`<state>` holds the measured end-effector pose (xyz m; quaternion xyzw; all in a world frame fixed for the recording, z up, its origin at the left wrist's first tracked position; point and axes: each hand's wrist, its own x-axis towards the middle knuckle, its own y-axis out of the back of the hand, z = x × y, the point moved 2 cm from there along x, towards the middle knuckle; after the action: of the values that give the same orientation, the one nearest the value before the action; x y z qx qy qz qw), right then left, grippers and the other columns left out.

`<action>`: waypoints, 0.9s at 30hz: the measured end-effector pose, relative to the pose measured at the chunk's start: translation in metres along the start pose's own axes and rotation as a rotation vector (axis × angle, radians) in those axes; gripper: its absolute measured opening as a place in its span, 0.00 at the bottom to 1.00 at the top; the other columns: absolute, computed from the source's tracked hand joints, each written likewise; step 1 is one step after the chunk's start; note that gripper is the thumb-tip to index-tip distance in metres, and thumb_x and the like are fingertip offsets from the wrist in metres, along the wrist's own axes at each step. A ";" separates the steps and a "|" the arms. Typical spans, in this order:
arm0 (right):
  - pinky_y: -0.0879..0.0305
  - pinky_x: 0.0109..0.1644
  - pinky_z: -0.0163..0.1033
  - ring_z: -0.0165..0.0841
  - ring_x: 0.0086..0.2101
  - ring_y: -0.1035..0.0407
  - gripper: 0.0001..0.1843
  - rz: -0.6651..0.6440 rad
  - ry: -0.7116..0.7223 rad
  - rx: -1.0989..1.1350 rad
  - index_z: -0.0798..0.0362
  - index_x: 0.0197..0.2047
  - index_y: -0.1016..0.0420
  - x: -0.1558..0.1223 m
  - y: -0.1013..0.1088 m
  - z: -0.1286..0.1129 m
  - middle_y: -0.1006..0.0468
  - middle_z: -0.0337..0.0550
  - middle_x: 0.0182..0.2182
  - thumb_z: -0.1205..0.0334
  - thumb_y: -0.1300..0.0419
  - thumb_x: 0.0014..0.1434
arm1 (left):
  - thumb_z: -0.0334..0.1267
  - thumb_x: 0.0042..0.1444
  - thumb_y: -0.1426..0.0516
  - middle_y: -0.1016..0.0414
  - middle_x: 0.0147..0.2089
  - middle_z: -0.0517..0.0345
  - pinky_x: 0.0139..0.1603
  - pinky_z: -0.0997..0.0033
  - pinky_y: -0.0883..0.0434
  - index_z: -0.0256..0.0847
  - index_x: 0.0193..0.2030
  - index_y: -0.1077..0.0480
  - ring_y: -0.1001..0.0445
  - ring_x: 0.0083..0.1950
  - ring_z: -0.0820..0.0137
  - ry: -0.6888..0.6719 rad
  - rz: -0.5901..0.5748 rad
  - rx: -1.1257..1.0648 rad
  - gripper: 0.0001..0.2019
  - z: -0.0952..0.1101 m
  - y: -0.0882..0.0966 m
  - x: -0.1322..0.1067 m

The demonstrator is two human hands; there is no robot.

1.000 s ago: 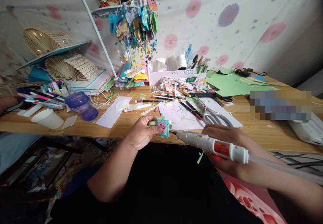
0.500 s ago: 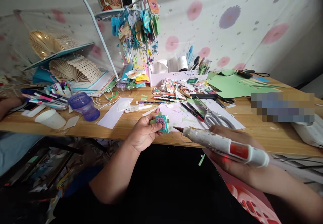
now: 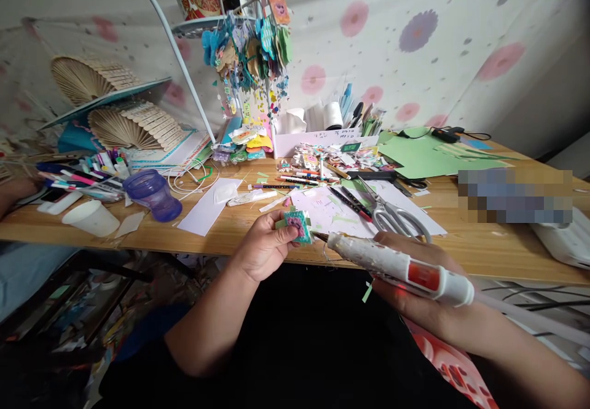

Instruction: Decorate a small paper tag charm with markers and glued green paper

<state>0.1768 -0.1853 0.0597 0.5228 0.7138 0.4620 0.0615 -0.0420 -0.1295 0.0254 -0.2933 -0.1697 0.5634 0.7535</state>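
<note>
Between the thumb and fingers of my left hand (image 3: 265, 243) is a small square craft piece (image 3: 302, 225), teal with a pink middle and green paper tabs at its edges. My right hand (image 3: 415, 261) is wrapped round a white hot glue gun (image 3: 387, 261) with a red window on its body. The gun's dark nozzle points left, right beside the lower right edge of the craft piece; whether it touches cannot be made out. A thin strand hangs below the nozzle. The gun's handle is hidden by my fingers.
Scissors (image 3: 399, 215), pens (image 3: 353, 203) and white paper (image 3: 318, 212) lie behind my hands. To the left stand a purple cup (image 3: 154, 197) and a white cup (image 3: 94, 218). Green sheets (image 3: 424, 151) are at the back right. Another person's hand (image 3: 18, 194) rests at the far left.
My right hand has brought the glue gun left, so its nozzle is now at the craft piece's edge. The left hand has barely moved; the craft piece is slightly tilted.
</note>
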 end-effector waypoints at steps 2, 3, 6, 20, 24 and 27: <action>0.38 0.28 0.39 0.33 0.25 0.34 0.07 -0.014 0.012 0.015 0.47 0.36 0.33 0.001 0.000 -0.003 0.29 0.38 0.26 0.66 0.45 0.53 | 0.33 0.32 0.28 0.23 0.29 0.61 0.35 0.75 0.32 0.36 0.30 0.28 0.27 0.31 0.75 0.000 -0.001 0.000 0.17 -0.001 0.001 0.000; 0.38 0.29 0.39 0.33 0.25 0.35 0.08 -0.029 0.026 0.015 0.47 0.36 0.33 0.001 0.001 -0.005 0.29 0.38 0.26 0.68 0.46 0.52 | 0.33 0.33 0.28 0.24 0.29 0.61 0.36 0.75 0.32 0.36 0.30 0.28 0.27 0.32 0.75 -0.002 -0.001 0.005 0.17 -0.002 0.001 0.000; 0.38 0.32 0.42 0.34 0.27 0.36 0.09 -0.049 0.075 -0.054 0.49 0.35 0.35 0.002 0.001 -0.007 0.31 0.40 0.27 0.71 0.46 0.49 | 0.34 0.35 0.29 0.25 0.29 0.61 0.35 0.75 0.34 0.37 0.32 0.28 0.28 0.32 0.75 -0.004 0.001 0.032 0.17 -0.003 0.002 0.000; 0.35 0.36 0.44 0.36 0.30 0.33 0.08 -0.096 0.121 0.050 0.47 0.34 0.33 0.002 0.001 0.014 0.29 0.41 0.29 0.69 0.44 0.50 | 0.31 0.31 0.31 0.29 0.27 0.63 0.31 0.77 0.37 0.37 0.31 0.31 0.33 0.28 0.77 -0.121 0.103 0.128 0.18 -0.007 -0.009 -0.002; 0.31 0.41 0.45 0.39 0.38 0.28 0.10 -0.002 -0.009 0.245 0.46 0.39 0.27 -0.013 -0.004 0.040 0.24 0.43 0.36 0.64 0.38 0.51 | 0.31 0.31 0.31 0.28 0.28 0.63 0.32 0.76 0.36 0.37 0.32 0.31 0.32 0.29 0.76 -0.164 0.121 0.119 0.18 -0.005 -0.010 -0.003; 0.29 0.43 0.47 0.42 0.41 0.26 0.13 0.205 -0.252 0.631 0.45 0.44 0.27 -0.017 -0.021 0.045 0.23 0.43 0.39 0.54 0.40 0.55 | 0.32 0.34 0.31 0.27 0.31 0.61 0.34 0.76 0.35 0.37 0.32 0.30 0.32 0.31 0.76 -0.187 0.099 0.143 0.17 -0.007 -0.013 -0.004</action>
<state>0.1960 -0.1724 0.0126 0.6378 0.7520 0.1546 -0.0622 -0.0293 -0.1371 0.0290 -0.1929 -0.1839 0.6356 0.7245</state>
